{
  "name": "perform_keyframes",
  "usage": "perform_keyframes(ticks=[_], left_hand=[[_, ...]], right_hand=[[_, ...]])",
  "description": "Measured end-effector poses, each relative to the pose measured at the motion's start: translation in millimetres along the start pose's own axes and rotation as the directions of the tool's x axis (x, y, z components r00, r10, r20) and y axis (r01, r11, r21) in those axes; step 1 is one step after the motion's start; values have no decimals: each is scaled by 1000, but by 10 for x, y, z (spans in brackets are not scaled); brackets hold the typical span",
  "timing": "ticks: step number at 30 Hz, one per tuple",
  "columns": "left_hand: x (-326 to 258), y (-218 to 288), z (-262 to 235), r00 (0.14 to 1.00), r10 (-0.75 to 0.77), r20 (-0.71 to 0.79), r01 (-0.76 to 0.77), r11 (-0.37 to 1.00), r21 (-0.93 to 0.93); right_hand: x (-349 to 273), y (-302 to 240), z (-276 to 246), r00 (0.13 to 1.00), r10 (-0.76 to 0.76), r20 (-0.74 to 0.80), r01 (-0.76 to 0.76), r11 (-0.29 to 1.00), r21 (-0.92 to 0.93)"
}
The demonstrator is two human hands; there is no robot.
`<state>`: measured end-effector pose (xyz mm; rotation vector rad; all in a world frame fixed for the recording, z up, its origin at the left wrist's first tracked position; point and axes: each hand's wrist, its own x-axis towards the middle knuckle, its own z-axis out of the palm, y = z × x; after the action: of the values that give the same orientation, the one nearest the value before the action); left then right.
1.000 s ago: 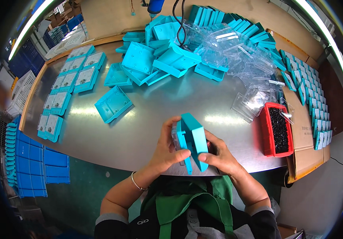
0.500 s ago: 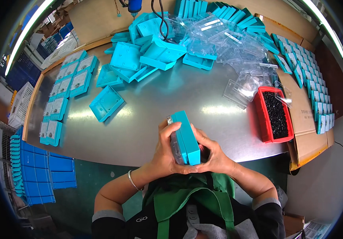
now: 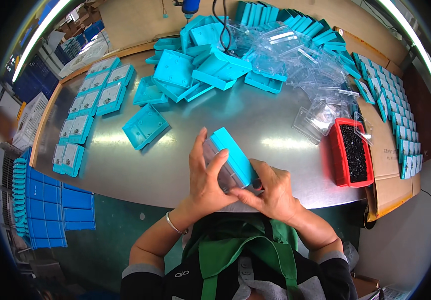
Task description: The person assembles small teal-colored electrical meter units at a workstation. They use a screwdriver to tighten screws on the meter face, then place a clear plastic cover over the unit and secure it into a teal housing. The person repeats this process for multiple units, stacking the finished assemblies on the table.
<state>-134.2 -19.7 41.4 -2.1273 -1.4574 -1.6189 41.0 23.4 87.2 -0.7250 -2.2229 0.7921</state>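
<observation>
Over the table's front edge I have a teal plastic box (image 3: 235,159) with a clear cover on its left side, tilted on edge between my hands. My left hand (image 3: 206,182) supports the clear side, its thumb across the cover and its forefinger stretched up beside the far corner. My right hand (image 3: 271,192) grips the near right end, the thumb along the lower edge. A small dark and red thing shows between the right fingers and the box; its kind is hidden.
Teal trays (image 3: 174,67) and clear covers (image 3: 305,75) pile up at the back. A red bin (image 3: 339,162) of small black parts stands right, beside cardboard (image 3: 383,170). Filled teal boxes line the left (image 3: 110,97) and right (image 3: 403,120). A blue power tool (image 3: 190,6) hangs above.
The box has tipped and turned, its far end swinging left. My left fingers have opened out from it, and the right hand has shifted along its near end. The view has shifted slightly.
</observation>
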Motion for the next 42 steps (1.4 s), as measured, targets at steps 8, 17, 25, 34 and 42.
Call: perform_keyframes(ticks=[8, 17, 25, 34, 42], left_hand=[[-159, 11, -483, 956, 195, 217, -264, 896, 356], [-198, -1099, -1894, 991, -115, 63, 16, 584, 812], [-231, -2073, -2211, 924, -360, 128, 125, 600, 790], [367, -2824, -2091, 802, -575, 163, 168, 478, 862], [356, -2264, -1727, 834, -506, -222, 551, 793, 260]], right_hand=[[385, 221, 133, 845, 347, 407, -534, 553, 639], [269, 254, -253, 896, 260, 360, -431, 706, 562], [-143, 384, -870, 865, 459, 203, -499, 743, 446], [-177, 732, -1647, 881, 242, -407, -337, 924, -179], [114, 2555, -2836, 879, 54, -473, -467, 296, -833]])
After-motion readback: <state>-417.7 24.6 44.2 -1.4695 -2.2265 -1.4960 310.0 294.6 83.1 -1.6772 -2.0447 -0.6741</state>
